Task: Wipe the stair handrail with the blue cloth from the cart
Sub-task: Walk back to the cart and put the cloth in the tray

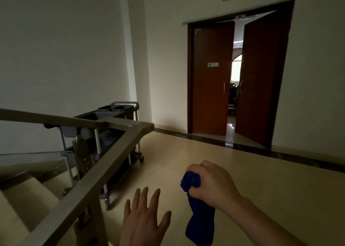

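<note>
Blue cloth (200, 223), bunched with a loose tail hanging, is clenched in your right hand (212, 182), touching nothing else; your left hand (143, 225) is spread flat and holds nothing; the grey flat-topped stair handrail (106, 161) lies to the left of both, its long axis running from low beside you up and away to a corner by the grey wheeled cart (119, 112); your empty left hand is the nearer one, so the cloth probably has to cross leftward to reach the rail top.
</note>
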